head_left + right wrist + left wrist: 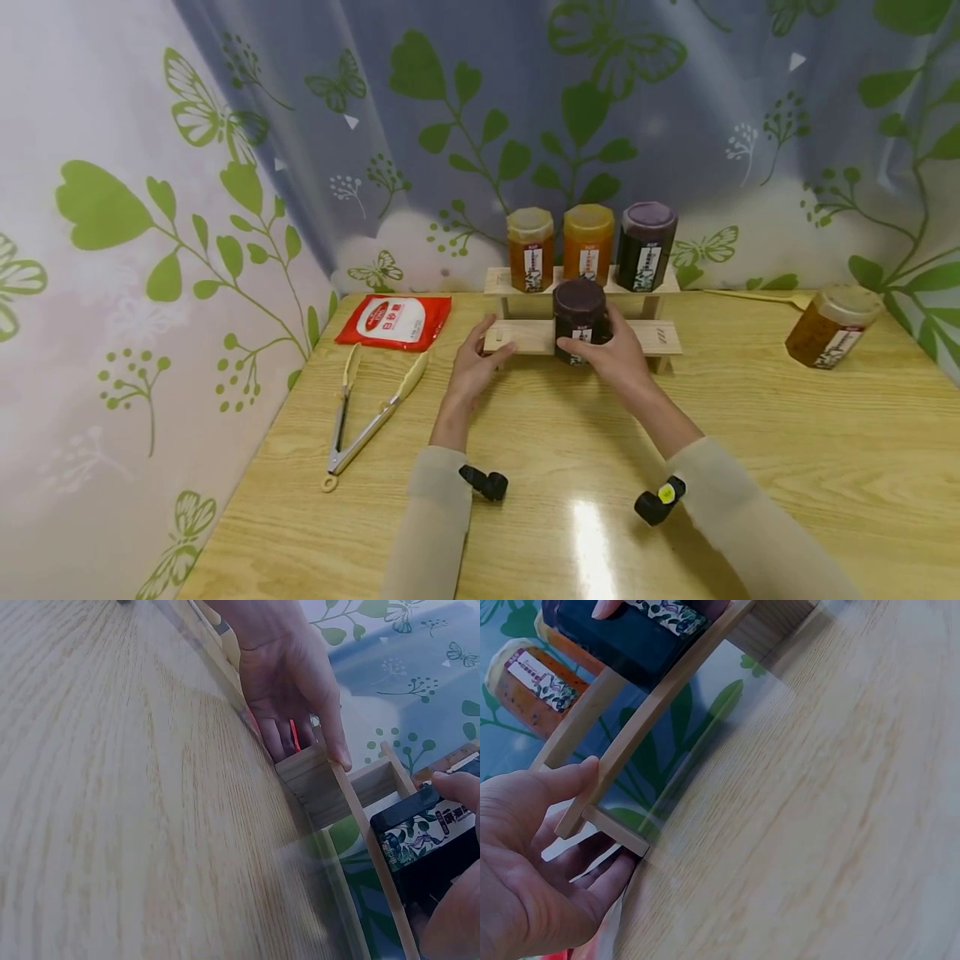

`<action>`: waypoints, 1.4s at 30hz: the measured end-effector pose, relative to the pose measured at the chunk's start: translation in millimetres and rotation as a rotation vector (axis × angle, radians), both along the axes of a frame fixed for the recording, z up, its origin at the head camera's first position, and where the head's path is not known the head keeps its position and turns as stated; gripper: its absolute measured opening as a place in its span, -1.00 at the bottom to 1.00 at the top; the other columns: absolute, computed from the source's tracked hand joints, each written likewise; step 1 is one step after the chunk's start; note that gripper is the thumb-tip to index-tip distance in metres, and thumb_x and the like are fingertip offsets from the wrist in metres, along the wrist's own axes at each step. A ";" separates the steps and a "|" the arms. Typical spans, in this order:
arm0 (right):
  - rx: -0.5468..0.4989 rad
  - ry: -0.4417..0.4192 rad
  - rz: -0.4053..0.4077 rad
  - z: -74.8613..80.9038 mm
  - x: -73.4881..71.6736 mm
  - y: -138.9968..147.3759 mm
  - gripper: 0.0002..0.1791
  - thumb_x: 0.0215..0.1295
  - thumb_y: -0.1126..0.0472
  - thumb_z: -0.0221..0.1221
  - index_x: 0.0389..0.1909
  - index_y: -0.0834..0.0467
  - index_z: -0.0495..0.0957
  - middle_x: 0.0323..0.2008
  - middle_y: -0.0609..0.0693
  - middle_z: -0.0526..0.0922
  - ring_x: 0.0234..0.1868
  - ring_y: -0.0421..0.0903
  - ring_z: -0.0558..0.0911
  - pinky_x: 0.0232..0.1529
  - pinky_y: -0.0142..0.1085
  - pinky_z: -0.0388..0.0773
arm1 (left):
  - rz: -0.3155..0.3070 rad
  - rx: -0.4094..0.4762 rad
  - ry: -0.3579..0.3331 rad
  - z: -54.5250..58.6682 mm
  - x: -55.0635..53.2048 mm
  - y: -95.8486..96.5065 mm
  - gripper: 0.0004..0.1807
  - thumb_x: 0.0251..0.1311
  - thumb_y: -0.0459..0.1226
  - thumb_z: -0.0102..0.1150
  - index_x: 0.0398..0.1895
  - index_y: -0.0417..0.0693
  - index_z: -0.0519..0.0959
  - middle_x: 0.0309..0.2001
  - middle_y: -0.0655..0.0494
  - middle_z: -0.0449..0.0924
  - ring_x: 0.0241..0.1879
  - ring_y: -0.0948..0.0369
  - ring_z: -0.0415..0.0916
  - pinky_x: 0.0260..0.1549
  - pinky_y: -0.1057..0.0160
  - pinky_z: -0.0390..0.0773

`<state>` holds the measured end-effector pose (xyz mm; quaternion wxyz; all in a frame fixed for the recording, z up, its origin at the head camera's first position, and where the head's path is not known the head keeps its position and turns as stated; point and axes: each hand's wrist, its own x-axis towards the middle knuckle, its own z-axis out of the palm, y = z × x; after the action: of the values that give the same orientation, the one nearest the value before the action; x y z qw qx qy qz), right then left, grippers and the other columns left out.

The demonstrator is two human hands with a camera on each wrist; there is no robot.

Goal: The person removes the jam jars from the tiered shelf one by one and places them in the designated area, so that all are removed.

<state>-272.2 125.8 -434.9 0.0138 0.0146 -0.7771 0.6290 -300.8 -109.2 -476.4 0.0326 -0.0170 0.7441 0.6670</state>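
Observation:
A two-step wooden rack (651, 335) stands on the table. My left hand (470, 368) grips the left end of its lower step, the thumb on top of the plank and the fingers around the end support, as the left wrist view shows. In my right hand (624, 357) is a dark purple jar (579, 302) with a white label, upright at the lower step, thumb across its front. The jar's base meets the plank in the left wrist view. Along the upper step sit an amber jar (531, 254), an orange jar (588, 250) and another dark purple jar (647, 250).
Left of the rack lie a red and white packet (393, 321) and spread tongs (367, 433) with pale yellow tips. To the right stands a reddish-brown jar (828, 333), with a yellow utensil (765, 297) behind it. A patterned curtain (487, 108) hangs behind the table.

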 end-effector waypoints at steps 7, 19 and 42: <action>0.001 0.011 -0.008 2.8 6.0 5.8 -0.01 0.24 0.08 0.50 0.59 0.10 0.18 0.50 0.18 0.34 0.50 0.18 0.31 0.40 0.16 0.32 | 0.004 0.000 -0.008 -0.7 -1.2 0.4 -0.24 0.35 -0.15 0.39 0.57 0.43 0.32 0.37 -0.05 0.51 0.23 0.07 0.52 0.19 0.02 0.49; 0.033 -0.027 0.015 14.5 17.1 27.6 0.04 0.20 0.10 0.52 0.62 0.10 0.15 0.51 0.22 0.32 0.52 0.22 0.27 0.44 0.22 0.23 | 0.000 0.022 0.006 -0.8 -1.8 2.1 -0.22 0.36 -0.19 0.39 0.60 0.29 0.30 0.32 -0.09 0.55 0.16 0.07 0.55 0.11 0.05 0.52; 0.081 -0.038 0.009 20.0 20.9 65.9 0.05 0.19 0.08 0.53 0.61 0.14 0.15 0.51 0.24 0.32 0.52 0.25 0.27 0.43 0.23 0.23 | 0.003 0.031 0.032 -3.4 -0.3 0.5 -0.20 0.36 -0.20 0.38 0.62 0.20 0.27 0.40 -0.11 0.48 0.21 0.02 0.53 0.23 -0.05 0.49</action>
<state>-251.3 191.7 -414.9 -0.0042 0.0068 -0.8019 0.5974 -301.1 -108.7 -479.7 0.0201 -0.0070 0.7342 0.6786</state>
